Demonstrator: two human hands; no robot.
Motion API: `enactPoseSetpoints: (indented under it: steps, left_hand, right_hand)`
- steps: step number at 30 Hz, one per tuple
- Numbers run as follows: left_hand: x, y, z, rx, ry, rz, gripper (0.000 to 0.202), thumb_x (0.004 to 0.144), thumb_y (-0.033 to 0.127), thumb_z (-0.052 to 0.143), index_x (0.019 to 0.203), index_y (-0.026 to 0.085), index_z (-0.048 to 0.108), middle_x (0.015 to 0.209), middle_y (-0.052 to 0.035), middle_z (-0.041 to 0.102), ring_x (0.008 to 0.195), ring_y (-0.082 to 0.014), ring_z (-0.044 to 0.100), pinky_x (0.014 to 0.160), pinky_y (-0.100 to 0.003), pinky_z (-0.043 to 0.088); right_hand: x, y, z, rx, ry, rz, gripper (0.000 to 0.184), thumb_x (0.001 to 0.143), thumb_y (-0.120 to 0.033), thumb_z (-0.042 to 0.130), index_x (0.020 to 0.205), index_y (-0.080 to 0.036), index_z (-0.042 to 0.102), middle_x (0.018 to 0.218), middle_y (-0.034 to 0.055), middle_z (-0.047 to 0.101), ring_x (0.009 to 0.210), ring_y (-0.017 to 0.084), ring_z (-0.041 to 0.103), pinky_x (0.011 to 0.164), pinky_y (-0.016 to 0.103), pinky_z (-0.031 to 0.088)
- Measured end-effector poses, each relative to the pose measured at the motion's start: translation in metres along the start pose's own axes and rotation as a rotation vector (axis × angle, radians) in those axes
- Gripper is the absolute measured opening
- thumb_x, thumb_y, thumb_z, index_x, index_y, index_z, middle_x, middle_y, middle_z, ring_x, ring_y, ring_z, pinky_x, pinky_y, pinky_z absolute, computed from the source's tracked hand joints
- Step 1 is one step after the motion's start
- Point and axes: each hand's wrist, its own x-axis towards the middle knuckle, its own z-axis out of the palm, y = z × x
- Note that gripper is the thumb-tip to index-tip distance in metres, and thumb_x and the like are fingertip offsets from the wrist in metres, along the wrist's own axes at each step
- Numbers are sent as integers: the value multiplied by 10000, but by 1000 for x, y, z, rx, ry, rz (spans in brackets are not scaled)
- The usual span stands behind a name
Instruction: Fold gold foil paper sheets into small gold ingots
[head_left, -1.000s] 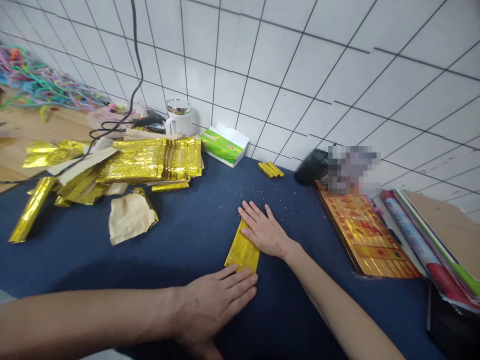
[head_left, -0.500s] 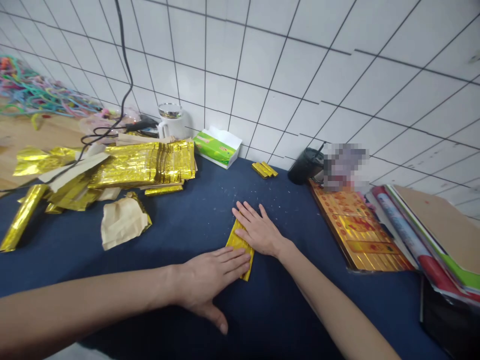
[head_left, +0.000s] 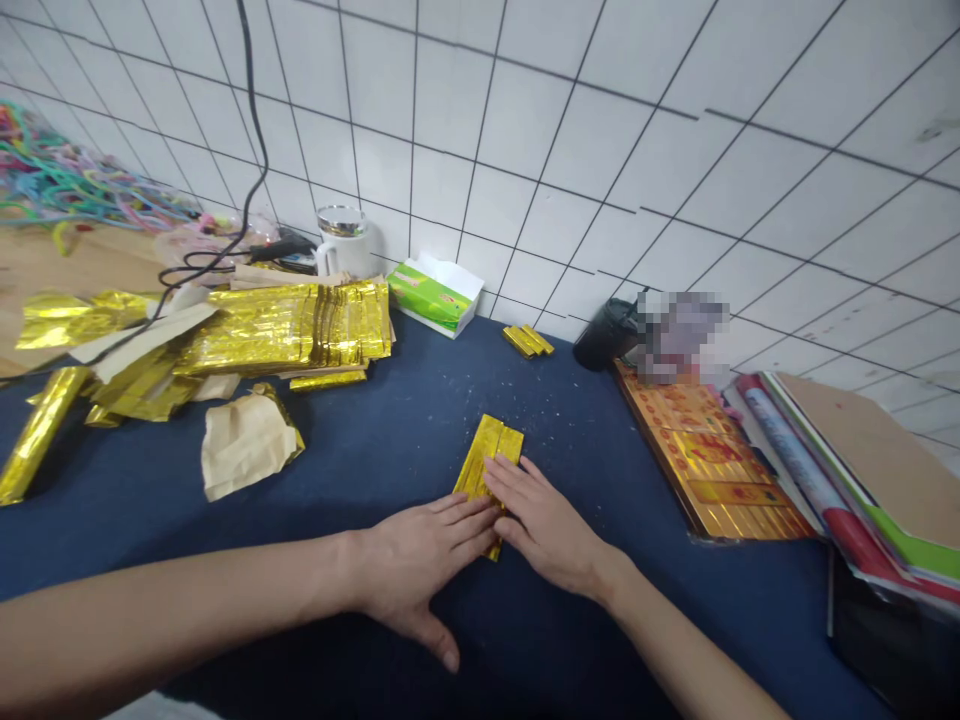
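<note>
- One folded gold foil strip [head_left: 491,456] mid-worktop [head_left: 390,460], pinned flat under left hand [head_left: 420,560] and right hand [head_left: 544,520], fingers spread, gripping nothing.
- Behind: one foil stack [head_left: 285,325], one mug [head_left: 341,240], one tissue pack [head_left: 431,295].
- Nothing blocking.

Both forearms reached in; the left hand [head_left: 420,560] and right hand [head_left: 547,525] lay flat, palms down, fingertips touching.
</note>
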Motion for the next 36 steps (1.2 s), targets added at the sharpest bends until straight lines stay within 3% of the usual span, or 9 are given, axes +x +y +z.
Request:
enactPoseSetpoints:
  steps: [4,9,13,15,18,20,23,28,36]
  left_hand:
    - [-1,-1,0,-32,0,10,1030,665,659,553,1409,61,166,1469,-175,125,1355,-299,114,1114,-411,83]
    - [-2,-2,0,-57,5,17,1028,670,651,556,1409,57,161,1470,-167,129,1355,-297,111,1117,-401,81]
    - [-2,-2,1,-48,25,0,1004,669,637,568,1400,56,200,1462,-177,169,1351,-297,141,1114,-405,97]
    - [0,0,-3,-48,29,-23,956,681,616,572,1384,53,250,1448,-188,220,1342,-304,180,1109,-410,121]
    - [6,5,-18,-68,14,-45,752,750,528,550,1318,64,383,1401,-193,336,1306,-305,282,1086,-412,189]
    - [12,7,-34,-114,-31,-46,523,824,370,495,1266,95,446,1326,-157,454,1268,-271,353,1056,-387,250]
    - [23,5,-58,-250,-158,-150,346,870,255,392,1171,140,518,1169,-98,578,1074,-222,531,906,-322,395]
    - [35,-8,-78,-426,-229,-332,380,893,331,339,1211,172,471,1228,-56,542,1102,-196,491,922,-297,353]
    - [38,-16,-80,-503,-253,-345,390,890,371,330,1166,168,516,1206,-32,543,1078,-198,480,926,-306,341]
  right_hand:
    - [5,16,8,-180,-89,41,637,885,-520,326,1408,-185,187,1461,90,235,1343,256,191,1045,585,177]
    - [10,29,10,-200,-88,105,627,891,-531,284,1416,-221,138,1472,64,204,1350,255,167,1042,596,155]
    - [7,29,4,-27,-25,114,583,894,-476,345,1405,-233,206,1457,82,256,1340,237,208,1047,574,165]
    - [2,25,-1,73,107,139,487,896,-389,389,1353,-229,329,1406,101,367,1301,219,313,1041,546,220]
    - [-10,8,-4,75,273,100,276,849,-230,463,1109,-212,554,1209,98,573,1157,208,497,1023,510,289]
    - [-19,-7,-4,11,262,2,222,804,-152,481,991,-200,593,1105,93,607,1092,210,529,1012,505,312]
    - [-27,-26,-2,-73,212,-62,273,763,-109,490,1012,-170,584,1095,127,570,1082,238,508,988,518,340]
    - [-25,-34,3,-152,182,-64,305,761,-108,491,1051,-150,576,1077,142,552,1062,257,498,973,518,359]
    - [-16,-26,8,-187,198,-125,286,777,-54,437,1006,-117,597,1033,143,591,1040,241,522,965,459,388]
